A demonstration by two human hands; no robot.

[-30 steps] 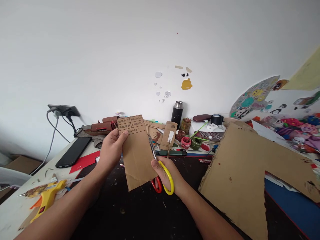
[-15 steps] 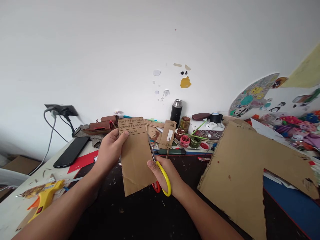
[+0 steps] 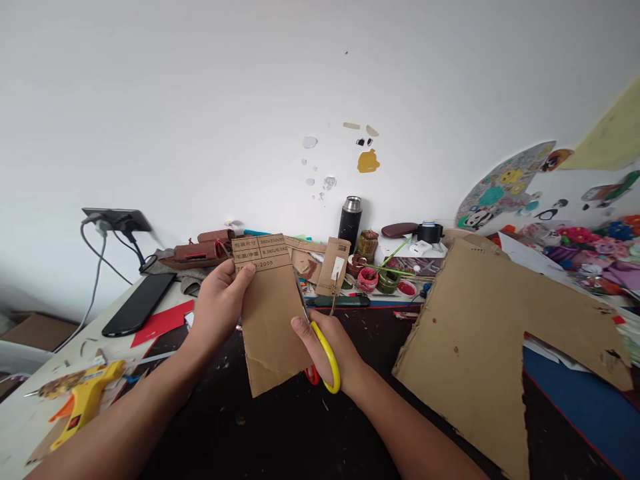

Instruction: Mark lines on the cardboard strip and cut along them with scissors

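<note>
A brown piece of cardboard [image 3: 273, 320] with black printed text along its top is pinched by my left hand [image 3: 223, 290], thumb on the front face. My right hand [image 3: 327, 343] is wrapped round scissors [image 3: 330, 360] with one yellow and one red handle loop. The blades point up along the cardboard's right edge, and a narrow strip angles off to the right near the top. Part of the blades is hidden by the cardboard, so I cannot tell how far apart they are.
A large cardboard sheet [image 3: 465, 320] with a notch lies at right. Paint jars [image 3: 387, 281], a black thermos [image 3: 351, 223] and a utility knife [image 3: 340, 301] stand or lie behind my hands. On the left are a yellow glue gun [image 3: 87, 400] and a black phone [image 3: 140, 303].
The whole view has shifted slightly, with the scene moving a little to the left. Both hands keep their grip; the cardboard and scissors look nearly unchanged relative to each other.
</note>
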